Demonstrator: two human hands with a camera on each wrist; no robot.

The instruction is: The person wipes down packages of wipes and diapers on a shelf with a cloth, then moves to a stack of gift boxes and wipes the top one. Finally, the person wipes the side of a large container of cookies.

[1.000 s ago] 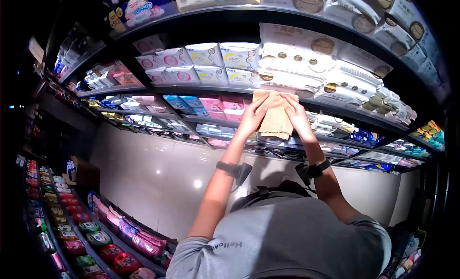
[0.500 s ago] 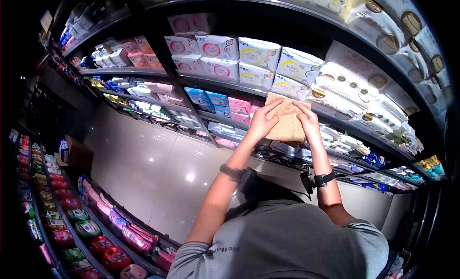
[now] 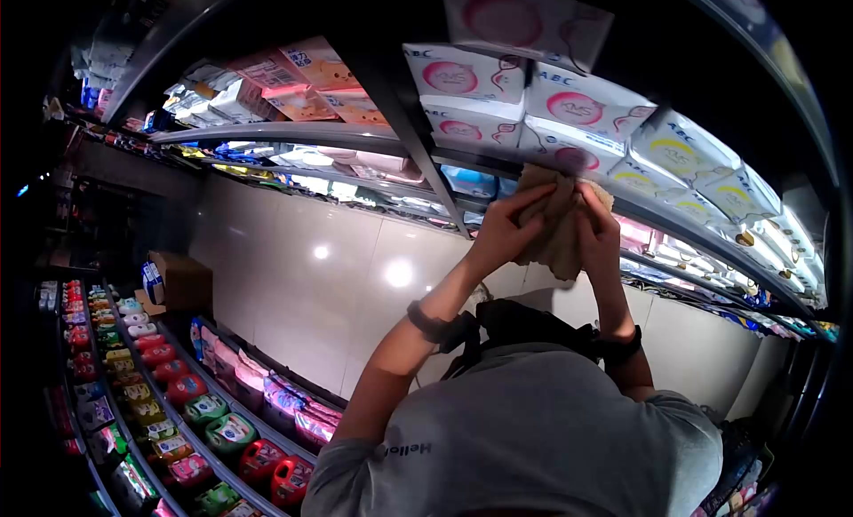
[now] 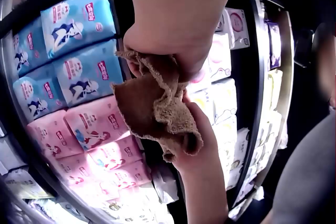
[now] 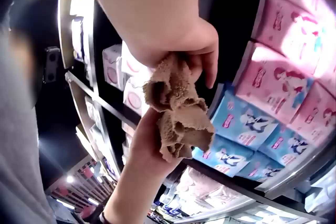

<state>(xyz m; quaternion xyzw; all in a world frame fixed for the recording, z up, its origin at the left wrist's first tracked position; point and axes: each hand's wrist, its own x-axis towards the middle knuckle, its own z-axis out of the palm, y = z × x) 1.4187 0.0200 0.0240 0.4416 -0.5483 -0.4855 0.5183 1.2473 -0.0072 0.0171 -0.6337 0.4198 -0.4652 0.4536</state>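
Observation:
A tan towelling cloth is held in front of the shelf edge, crumpled between both hands. My left hand grips its left side with bent fingers, and my right hand pinches the other side. Seen from the left wrist, the cloth hangs in folds with its edge curled. The right wrist view shows the cloth bunched into loops below the right hand. White packs with pink circles stand on the shelf just beyond the fingers.
Blue packs and pink packs fill a lower shelf. A dark upright post divides the shelving. Across the tiled floor, another shelf holds red bottles, and a cardboard box stands near its end.
Both hands and the cloth have shifted left along the shelf, from the white-and-gold packs to the pink-circle packs. The cloth went from spread flat to bunched and folded.

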